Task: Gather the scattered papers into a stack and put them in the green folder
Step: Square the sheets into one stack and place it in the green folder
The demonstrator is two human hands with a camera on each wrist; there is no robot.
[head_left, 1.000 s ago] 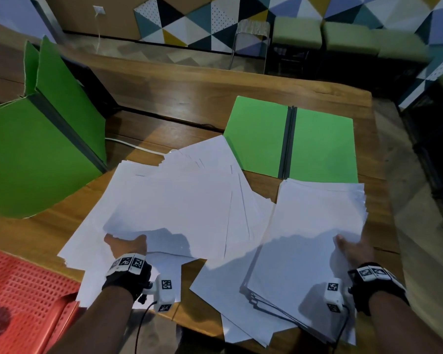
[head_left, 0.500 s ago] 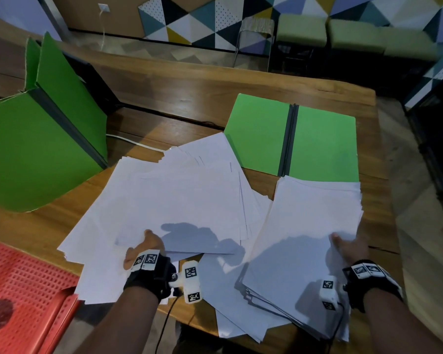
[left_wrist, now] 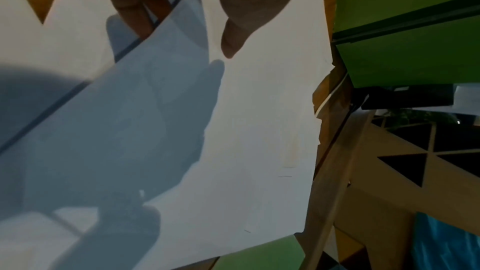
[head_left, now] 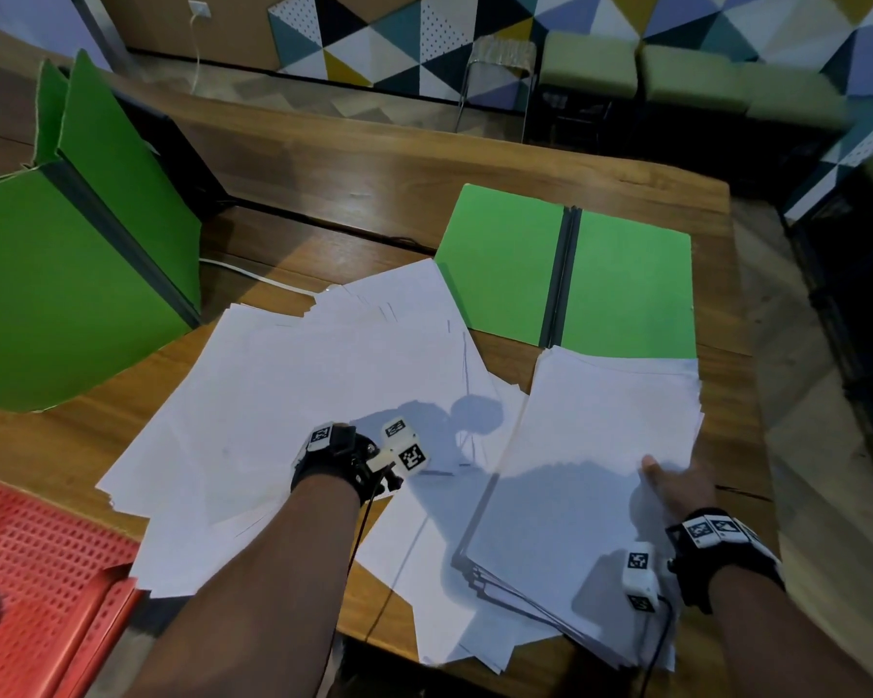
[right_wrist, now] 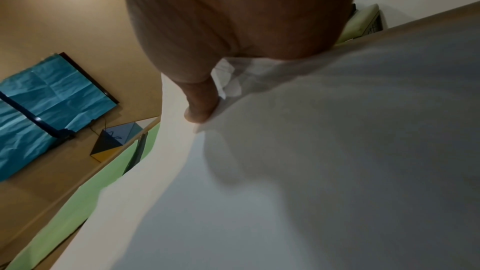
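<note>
Loose white sheets (head_left: 293, 385) lie fanned over the middle of the wooden table (head_left: 374, 183). My left hand (left_wrist: 182, 30) holds some of them at their near edge, thumb (left_wrist: 231, 44) above and fingers (left_wrist: 132, 15) beneath; in the head view the paper hides it past the wrist strap (head_left: 331, 445). A thicker, neater stack (head_left: 601, 435) lies to the right. My right hand (head_left: 676, 486) grips its right edge, thumb (right_wrist: 201, 110) on top. The green folder (head_left: 505, 264) lies open flat just beyond the stack, whose far edge overlaps it.
A second green folder (head_left: 71, 274) stands open at the left, with a white cable (head_left: 253, 277) running behind the sheets. A red plastic crate (head_left: 31, 571) sits at the near left, below the table edge. Green stools (head_left: 590, 63) stand beyond the table.
My left hand has moved right and forward, sliding the loose sheets toward the right stack. The right hand and its stack have barely shifted.
</note>
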